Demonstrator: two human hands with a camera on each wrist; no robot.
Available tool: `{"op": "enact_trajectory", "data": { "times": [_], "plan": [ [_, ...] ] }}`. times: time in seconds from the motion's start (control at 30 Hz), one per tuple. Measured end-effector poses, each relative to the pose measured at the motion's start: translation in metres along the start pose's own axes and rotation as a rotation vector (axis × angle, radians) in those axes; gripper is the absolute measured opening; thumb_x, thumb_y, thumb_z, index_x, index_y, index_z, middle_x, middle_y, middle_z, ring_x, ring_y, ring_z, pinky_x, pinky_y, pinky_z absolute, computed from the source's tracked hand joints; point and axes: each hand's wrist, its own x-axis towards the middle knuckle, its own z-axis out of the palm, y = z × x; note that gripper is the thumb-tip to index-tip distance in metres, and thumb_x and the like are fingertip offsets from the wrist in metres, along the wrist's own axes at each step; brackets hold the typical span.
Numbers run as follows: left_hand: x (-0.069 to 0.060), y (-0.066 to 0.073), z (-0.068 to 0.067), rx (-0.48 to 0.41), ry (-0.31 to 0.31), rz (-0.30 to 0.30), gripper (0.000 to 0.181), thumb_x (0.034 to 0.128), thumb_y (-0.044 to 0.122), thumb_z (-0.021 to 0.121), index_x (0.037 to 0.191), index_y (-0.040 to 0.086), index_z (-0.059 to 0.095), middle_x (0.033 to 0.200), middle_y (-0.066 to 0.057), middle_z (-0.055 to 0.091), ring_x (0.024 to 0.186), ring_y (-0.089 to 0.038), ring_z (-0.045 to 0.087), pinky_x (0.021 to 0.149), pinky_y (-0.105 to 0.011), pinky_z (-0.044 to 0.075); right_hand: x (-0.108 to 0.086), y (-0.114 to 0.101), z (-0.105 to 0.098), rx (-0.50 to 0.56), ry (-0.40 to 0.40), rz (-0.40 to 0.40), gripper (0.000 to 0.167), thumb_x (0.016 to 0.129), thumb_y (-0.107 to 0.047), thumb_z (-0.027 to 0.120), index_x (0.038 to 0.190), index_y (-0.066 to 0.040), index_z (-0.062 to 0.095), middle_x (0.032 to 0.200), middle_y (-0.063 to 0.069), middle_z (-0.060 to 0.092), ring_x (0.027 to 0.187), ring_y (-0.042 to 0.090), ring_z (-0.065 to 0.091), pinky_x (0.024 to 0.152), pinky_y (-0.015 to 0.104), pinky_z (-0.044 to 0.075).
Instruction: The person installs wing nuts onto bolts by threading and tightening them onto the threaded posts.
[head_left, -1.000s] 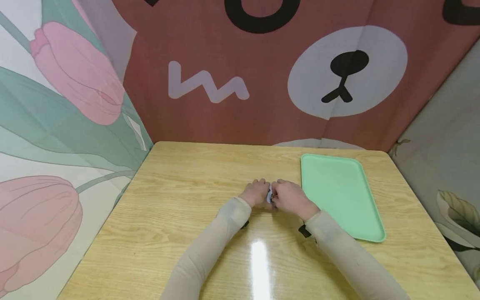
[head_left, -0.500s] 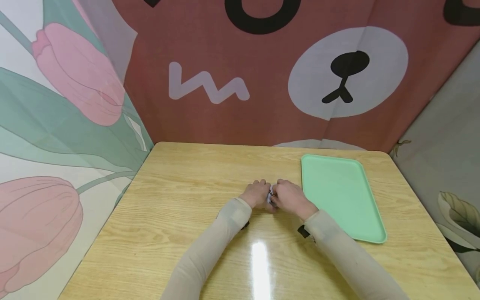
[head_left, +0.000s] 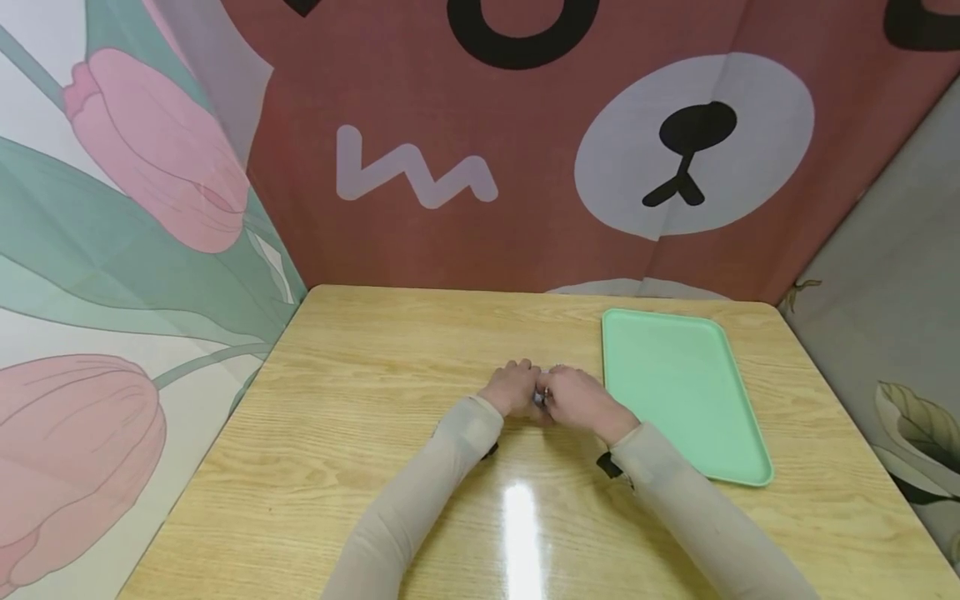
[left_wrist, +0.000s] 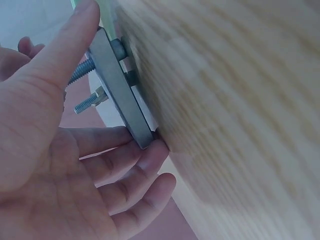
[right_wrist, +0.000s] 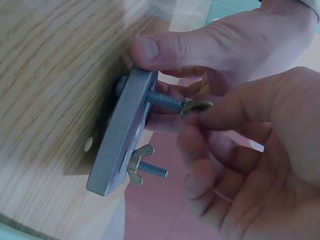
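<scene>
My hands are close together over the wood-grain table (head_left: pixel 375 350), and the grey metal plate (right_wrist: pixel 117 137) sits between them, to the left of the mint-green tray (head_left: pixel 678 392). My left hand (head_left: pixel 512 390) grips the plate by its edges, thumb at one end, fingers at the other. My right hand (head_left: pixel 581 402) pinches a wing nut (right_wrist: pixel 192 106) out near the tip of one threaded bolt (right_wrist: pixel 165 101). The second wing nut (right_wrist: pixel 137 165) sits untouched, close to the plate, its own bolt poking out past it. The bolt heads (left_wrist: pixel 118 49) face the table; whether they touch it, I can't tell.

This plate looks rigid and solid: fairly heavy for its size, I'd say, and nothing fragile about it. Its faces seem smooth enough to slip, so the ends are where to hold it, firmly, with the threads left clear. The wing nut looks small and fiddly; its ears should be the spot for a light pinch, kept square to the thread so it doesn't bind.
</scene>
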Motion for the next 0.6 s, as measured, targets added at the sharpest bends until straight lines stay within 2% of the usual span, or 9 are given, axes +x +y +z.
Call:
{"op": "enact_trajectory", "data": {
  "times": [0.1,0.33,0.43,0.6],
  "plan": [
    [-0.0004,0.0008,0.0005,0.014,-0.006,0.002,0.073,0.0686,0.062,0.074,0.122,0.016,0.055,0.112,-0.001,0.052,0.098,-0.020,0.047,0.084,-0.036,0.044,-0.0009,0.0010,0.0004,-0.031,-0.004,0.001,0.017,0.088,-0.003,0.057,0.077,-0.013,0.063,0.071,-0.002,0.051,0.060,0.012,0.043,0.055,0.028,0.039],
    [-0.0012,0.0019,-0.0015,0.036,0.012,0.005,0.075,0.0681,0.063,0.074,0.122,0.014,0.055,0.112,-0.002,0.053,0.097,-0.021,0.049,0.081,-0.035,0.045,0.0034,0.0034,0.0030,-0.101,0.017,0.066,0.017,0.089,-0.015,0.065,0.073,-0.012,0.060,0.070,0.000,0.048,0.059,0.012,0.045,0.052,0.028,0.041],
    [-0.0012,0.0016,-0.0032,0.027,0.003,0.003,0.077,0.0677,0.063,0.074,0.125,0.015,0.053,0.112,-0.002,0.052,0.098,-0.020,0.048,0.083,-0.035,0.045,0.0051,0.0037,0.0046,-0.080,0.016,0.093,0.014,0.090,-0.018,0.064,0.079,-0.010,0.060,0.071,-0.001,0.049,0.060,0.012,0.047,0.054,0.029,0.043],
    [-0.0002,-0.0004,-0.0022,0.004,-0.007,-0.001,0.071,0.0694,0.058,0.076,0.126,0.021,0.053,0.109,0.000,0.051,0.096,-0.018,0.046,0.082,-0.034,0.044,0.0041,0.0013,0.0039,0.011,-0.012,0.087,0.004,0.091,-0.012,0.059,0.092,-0.008,0.061,0.072,-0.003,0.054,0.062,0.013,0.048,0.056,0.030,0.042]
  ]
}}
